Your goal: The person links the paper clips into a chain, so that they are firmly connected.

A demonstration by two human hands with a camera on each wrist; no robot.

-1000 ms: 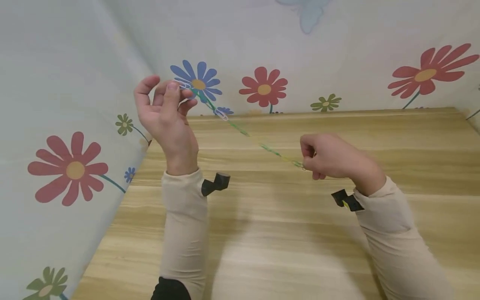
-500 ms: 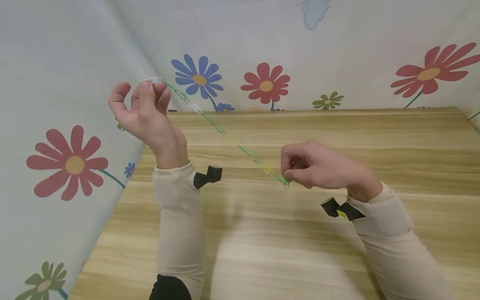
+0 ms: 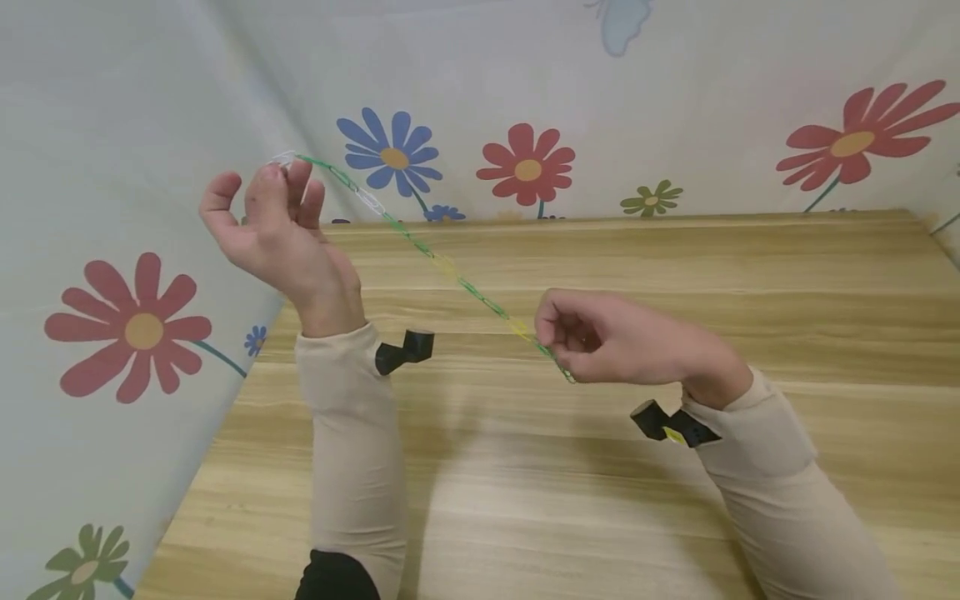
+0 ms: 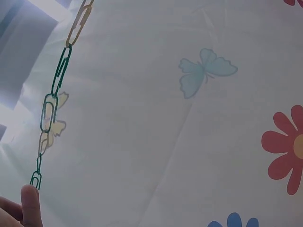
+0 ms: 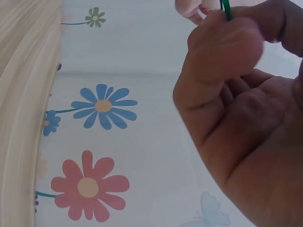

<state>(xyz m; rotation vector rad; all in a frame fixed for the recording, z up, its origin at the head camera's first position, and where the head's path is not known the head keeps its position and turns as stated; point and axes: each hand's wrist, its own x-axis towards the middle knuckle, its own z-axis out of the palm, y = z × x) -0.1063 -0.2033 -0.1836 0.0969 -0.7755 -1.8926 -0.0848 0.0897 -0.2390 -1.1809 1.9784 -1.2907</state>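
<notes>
A chain of linked paper clips (image 3: 483,298), mostly green with yellow and white ones, runs slantwise between my two hands in the head view. My left hand (image 3: 281,242), higher and farther left, pinches the white-clip end between thumb and fingertips. Lower on the right, my right hand (image 3: 622,337) pinches the green end with curled fingers, and a bit of green clip shows below its fingertips. Up close in the left wrist view, the paper clip chain (image 4: 49,113) hangs taut above a thumb. A short green piece of paper clip (image 5: 226,9) shows above my right hand in the right wrist view.
A wooden table (image 3: 525,467) lies below both hands. Behind it and to the left stand pale curtains (image 3: 697,100) printed with flowers and butterflies. Black camera mounts (image 3: 405,350) sit on both sleeves.
Both hands have moved left, the right one also downward. The chain between them now hangs lower on the right and further left, still held at both ends.
</notes>
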